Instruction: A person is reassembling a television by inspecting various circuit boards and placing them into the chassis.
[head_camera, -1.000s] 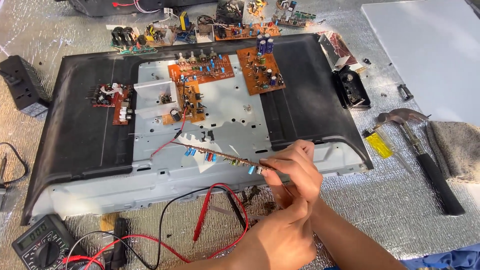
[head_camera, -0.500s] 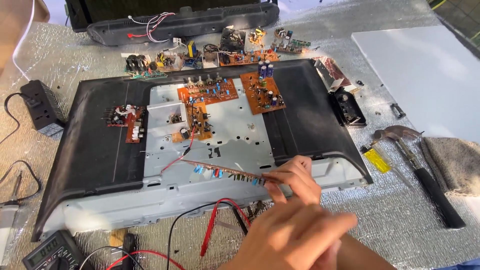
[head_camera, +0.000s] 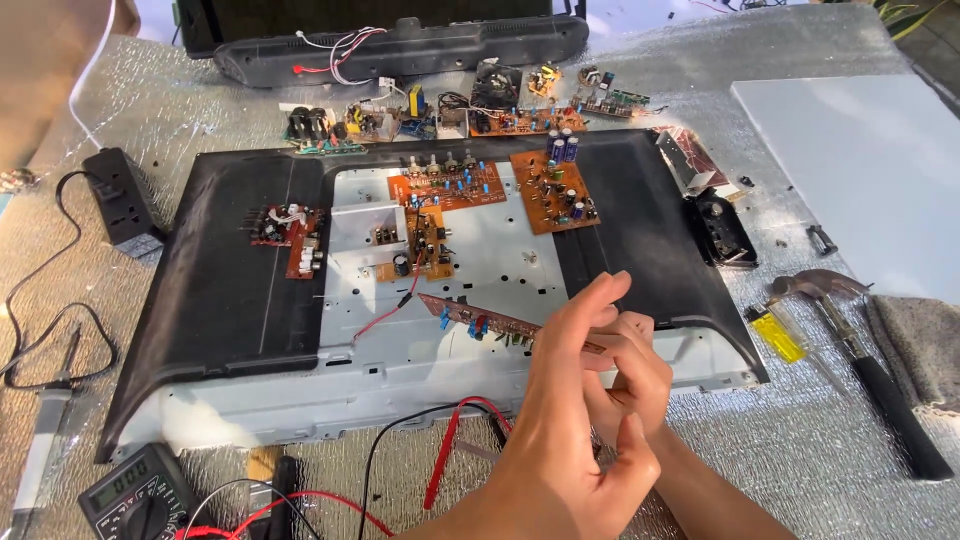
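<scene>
currently i see the long strip board (head_camera: 480, 322) running left-right, its right end pinched in the right hand (head_camera: 632, 375); left hand (head_camera: 560, 440) nearer, fingers spread, holding nothing.

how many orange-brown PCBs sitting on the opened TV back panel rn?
4, possibly more hidden. On the TV back panel: a wide board at top centre, a square board to its right, a narrow upright board below the wide one, and a long strip board held at the hands.
</scene>
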